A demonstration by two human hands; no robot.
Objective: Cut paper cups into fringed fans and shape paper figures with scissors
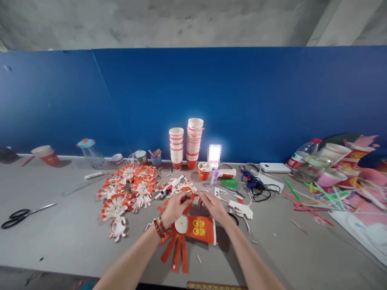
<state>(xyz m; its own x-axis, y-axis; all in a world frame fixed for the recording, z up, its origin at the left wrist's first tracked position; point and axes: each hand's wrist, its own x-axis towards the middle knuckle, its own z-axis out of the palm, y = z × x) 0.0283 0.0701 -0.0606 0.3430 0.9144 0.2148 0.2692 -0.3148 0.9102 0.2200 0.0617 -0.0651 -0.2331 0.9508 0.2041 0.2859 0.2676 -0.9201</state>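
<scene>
A red paper cup [201,230], cut into strips, lies splayed around its round white base [181,224], with one wide panel bearing yellow characters. Above the base, my left hand [177,207] pinches one upright red strip. My right hand [213,205] is closed at the tip of the same strip, its fingertips partly hidden. Beaded bracelets [160,227] circle my left wrist. White paper offcuts [242,209] lie beyond my right hand, and a dark loop like a scissor handle [234,218] shows beside my right wrist.
Cut red-and-white paper figures [121,201] are heaped left of my hands. Black-handled scissors [22,216] lie far left. Two cup stacks [193,145] stand at the back. A blue glue gun [252,181] with its cord, a bottle [305,155] and coloured strips [326,193] are rightward.
</scene>
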